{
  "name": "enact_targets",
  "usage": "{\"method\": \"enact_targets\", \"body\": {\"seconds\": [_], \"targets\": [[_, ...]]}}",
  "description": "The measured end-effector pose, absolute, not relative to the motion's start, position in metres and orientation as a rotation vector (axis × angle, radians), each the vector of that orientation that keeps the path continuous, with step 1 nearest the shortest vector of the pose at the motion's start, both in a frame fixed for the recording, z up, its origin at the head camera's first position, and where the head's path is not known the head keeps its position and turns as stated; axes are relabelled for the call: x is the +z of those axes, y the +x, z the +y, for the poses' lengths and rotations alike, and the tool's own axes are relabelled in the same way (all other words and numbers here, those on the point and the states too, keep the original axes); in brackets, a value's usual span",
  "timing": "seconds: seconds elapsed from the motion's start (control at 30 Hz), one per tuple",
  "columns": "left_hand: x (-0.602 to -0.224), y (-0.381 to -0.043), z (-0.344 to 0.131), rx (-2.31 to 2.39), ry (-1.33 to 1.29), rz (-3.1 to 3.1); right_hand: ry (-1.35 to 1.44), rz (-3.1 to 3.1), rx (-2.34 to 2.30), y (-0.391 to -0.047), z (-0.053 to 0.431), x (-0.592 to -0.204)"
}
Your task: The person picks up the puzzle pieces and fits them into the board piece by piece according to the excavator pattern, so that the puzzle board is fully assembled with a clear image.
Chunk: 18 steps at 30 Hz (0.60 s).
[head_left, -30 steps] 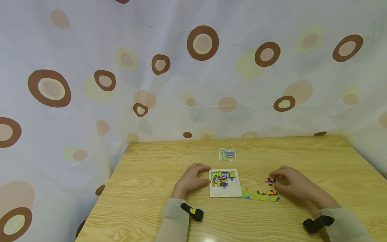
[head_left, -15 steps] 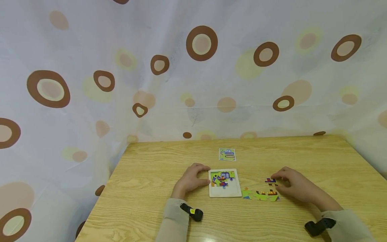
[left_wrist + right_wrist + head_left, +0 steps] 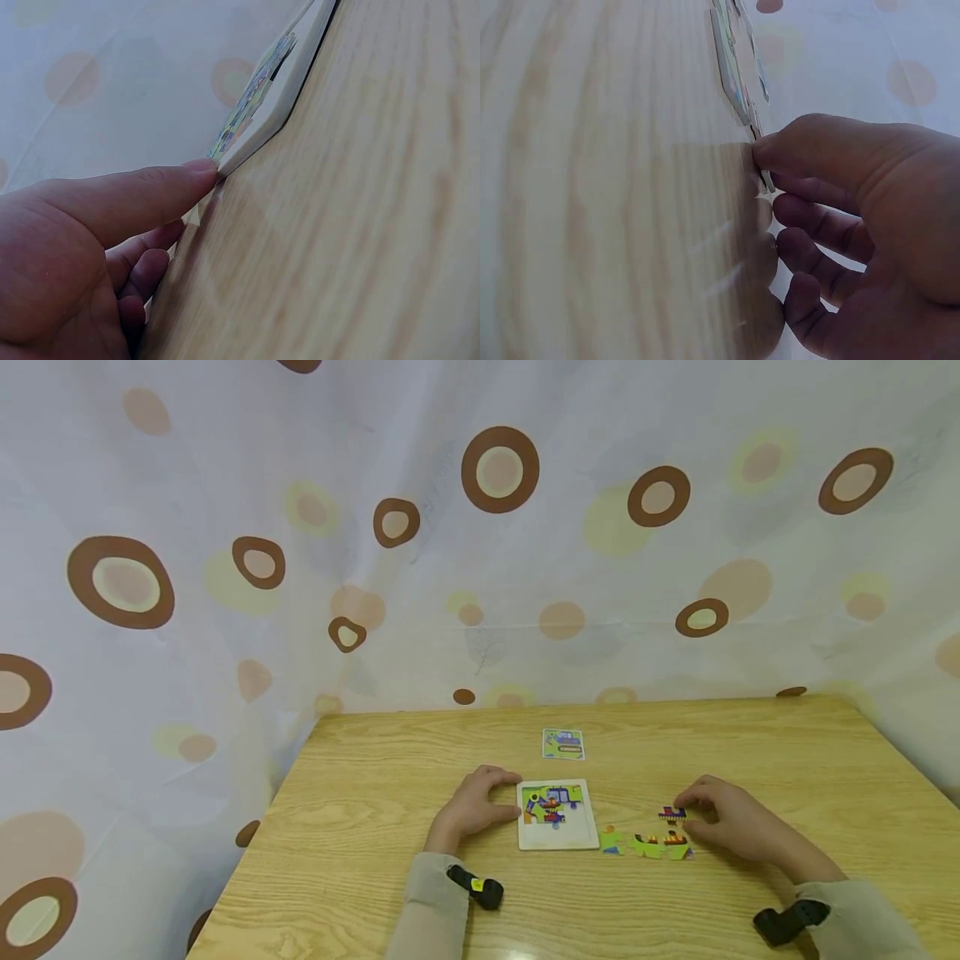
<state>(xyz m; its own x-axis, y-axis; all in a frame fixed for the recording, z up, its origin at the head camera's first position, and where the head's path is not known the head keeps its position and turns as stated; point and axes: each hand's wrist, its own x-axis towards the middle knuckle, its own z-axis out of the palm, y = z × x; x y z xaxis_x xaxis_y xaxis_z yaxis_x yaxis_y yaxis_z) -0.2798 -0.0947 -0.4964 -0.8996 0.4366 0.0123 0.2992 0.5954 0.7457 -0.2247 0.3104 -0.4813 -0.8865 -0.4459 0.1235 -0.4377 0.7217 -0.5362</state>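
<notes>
My left hand (image 3: 472,806) lies at the left side of a white puzzle tray (image 3: 558,839). In the left wrist view, the thumb (image 3: 176,184) touches the tray's corner and the other fingers bend loosely below. Part of a digger picture, made of joined pieces, fills the tray's upper area; its lower part is bare. To the right, my right hand (image 3: 731,818) pinches a purple puzzle piece (image 3: 672,814) between thumb and forefinger, low over the table. In the right wrist view, a thin edge of that piece (image 3: 769,181) shows past the thumb.
Between tray and right hand lie several green puzzle pieces (image 3: 649,847), one (image 3: 611,841) right beside the tray. Behind the tray is a small picture card (image 3: 563,744) of a digger. The wooden table (image 3: 420,735) meets a spotted curtain (image 3: 562,660) at the back.
The right hand has shifted slightly right against the purple piece, which now sits a touch nearer the green pieces. The left hand and tray have stayed in place.
</notes>
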Motion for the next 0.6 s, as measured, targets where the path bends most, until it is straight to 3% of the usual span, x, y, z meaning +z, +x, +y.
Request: {"method": "enact_targets", "body": {"seconds": [0.6], "targets": [[-0.496,-0.279,-0.095,1.203,0.614,2.646,-0.645,2.905,-0.956,-0.228,0.287,-0.475]]}}
